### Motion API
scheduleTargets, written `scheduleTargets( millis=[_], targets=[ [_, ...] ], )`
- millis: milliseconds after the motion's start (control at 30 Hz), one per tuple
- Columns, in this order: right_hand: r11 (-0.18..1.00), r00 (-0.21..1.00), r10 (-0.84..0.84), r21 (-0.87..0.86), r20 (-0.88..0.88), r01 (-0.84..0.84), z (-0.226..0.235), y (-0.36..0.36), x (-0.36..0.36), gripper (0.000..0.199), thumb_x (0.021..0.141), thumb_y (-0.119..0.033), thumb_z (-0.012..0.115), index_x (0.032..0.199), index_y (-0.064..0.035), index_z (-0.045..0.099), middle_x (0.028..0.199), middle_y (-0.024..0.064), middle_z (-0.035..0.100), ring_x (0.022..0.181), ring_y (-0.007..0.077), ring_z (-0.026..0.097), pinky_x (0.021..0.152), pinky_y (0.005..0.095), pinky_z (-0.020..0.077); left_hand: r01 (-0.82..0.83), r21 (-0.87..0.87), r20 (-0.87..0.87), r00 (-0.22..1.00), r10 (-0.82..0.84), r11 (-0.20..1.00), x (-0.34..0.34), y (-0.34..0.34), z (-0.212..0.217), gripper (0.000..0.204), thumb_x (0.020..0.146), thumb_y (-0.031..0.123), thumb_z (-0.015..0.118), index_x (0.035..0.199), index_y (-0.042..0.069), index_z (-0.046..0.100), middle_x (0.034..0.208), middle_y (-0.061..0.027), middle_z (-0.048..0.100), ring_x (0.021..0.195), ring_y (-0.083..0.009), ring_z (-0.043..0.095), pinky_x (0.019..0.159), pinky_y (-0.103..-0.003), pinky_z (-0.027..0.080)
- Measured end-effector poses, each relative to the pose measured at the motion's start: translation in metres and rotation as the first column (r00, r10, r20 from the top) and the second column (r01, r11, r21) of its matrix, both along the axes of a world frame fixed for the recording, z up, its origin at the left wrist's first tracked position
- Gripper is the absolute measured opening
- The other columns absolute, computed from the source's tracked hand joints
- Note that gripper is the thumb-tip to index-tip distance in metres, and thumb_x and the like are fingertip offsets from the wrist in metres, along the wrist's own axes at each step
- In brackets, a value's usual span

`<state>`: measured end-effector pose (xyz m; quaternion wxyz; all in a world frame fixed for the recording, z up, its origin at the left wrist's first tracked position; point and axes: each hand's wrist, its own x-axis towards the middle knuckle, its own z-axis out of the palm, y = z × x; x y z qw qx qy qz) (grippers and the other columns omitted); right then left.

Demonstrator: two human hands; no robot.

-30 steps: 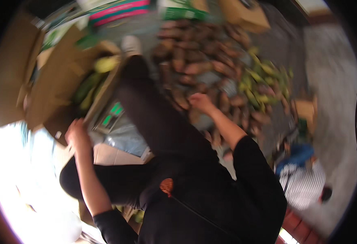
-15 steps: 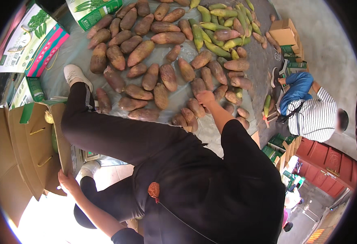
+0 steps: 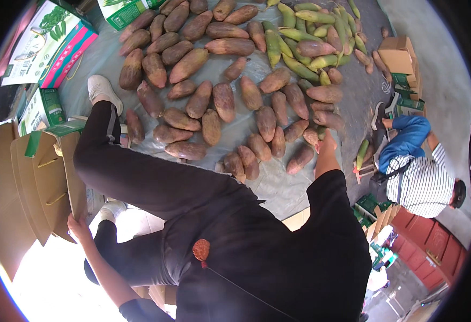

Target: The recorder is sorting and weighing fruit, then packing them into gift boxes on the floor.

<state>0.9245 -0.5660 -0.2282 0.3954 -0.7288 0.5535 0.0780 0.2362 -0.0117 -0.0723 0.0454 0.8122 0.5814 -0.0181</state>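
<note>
My left hand [image 3: 80,229] grips the lower edge of an open cardboard box [image 3: 73,177] that stands at the left with its flaps up. My right hand [image 3: 328,144] reaches down at the right side of a spread of oblong brownish-purple fruits or tubers [image 3: 223,102]. Its fingertips are beside a small reddish-brown one [image 3: 310,136] and a greenish one [image 3: 321,132]. Its fingers are partly hidden, so whether it holds either is unclear. Another brownish-purple piece [image 3: 300,159] lies just in front of the hand.
Long green fruits [image 3: 300,35] are heaped at the far right on the plastic sheet [image 3: 106,59]. Printed boxes [image 3: 47,40] stand at the far left. A person in a striped shirt [image 3: 421,185] sits at the right near brown cartons [image 3: 399,56]. My white shoe [image 3: 104,91] rests beside the fruits.
My right hand has moved right, away from a brownish-purple piece near the middle, to the spread's right side. My left hand stays at the box edge. The whole view has shifted slightly.
</note>
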Motion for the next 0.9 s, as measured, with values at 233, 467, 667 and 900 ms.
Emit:
scheduleTargets(
  millis=[233,467,667,900],
  targets=[
    [0.988,0.994,-0.082,0.140,0.070,0.071,-0.002,-0.018,0.004,0.034,0.074,-0.032,0.076,0.093,-0.0081,0.061,0.089,0.0106,0.059,0.066,0.0252,0.058,0.056,0.0389,0.0455,-0.039,-0.083,0.068,0.997,0.044,0.996,0.011,0.004,-0.012,0.029,0.075,0.004,0.058,0.103,-0.004,0.056,0.099,-0.0217,0.059,0.092,-0.0388,0.057,0.082,-0.046,0.044],
    [0.995,0.996,-0.086,0.049,-0.023,0.088,-0.016,-0.027,0.000,0.030,0.074,-0.021,0.072,0.098,-0.0116,0.056,0.080,0.0110,0.058,0.055,0.0267,0.058,0.045,0.0353,0.0489,-0.101,-0.025,0.019,0.995,0.101,0.995,0.001,0.003,-0.008,0.030,0.073,0.002,0.060,0.102,-0.004,0.057,0.099,-0.0207,0.059,0.094,-0.0389,0.056,0.082,-0.046,0.043],
    [0.886,0.999,-0.033,0.462,-0.042,0.049,-0.047,-0.070,-0.030,0.038,0.073,-0.031,0.071,0.102,-0.0148,0.052,0.083,0.0086,0.058,0.064,0.0242,0.060,0.049,0.0327,0.0512,-0.175,-0.040,-0.120,0.978,0.169,0.984,0.059,-0.014,0.015,0.033,0.072,0.012,0.063,0.103,0.004,0.061,0.102,-0.0153,0.062,0.097,-0.0348,0.058,0.083,-0.044,0.047],
    [0.811,0.993,-0.102,0.574,-0.052,0.113,-0.035,-0.002,-0.082,0.050,0.074,-0.042,0.065,0.108,-0.0109,0.047,0.092,0.0085,0.057,0.075,0.0241,0.056,0.062,0.0331,0.0472,-0.045,0.023,-0.132,0.990,0.048,0.999,0.065,-0.019,0.034,0.012,0.071,0.009,0.064,0.082,0.006,0.060,0.087,-0.0102,0.060,0.093,-0.0291,0.057,0.082,-0.043,0.042]
  ],
)
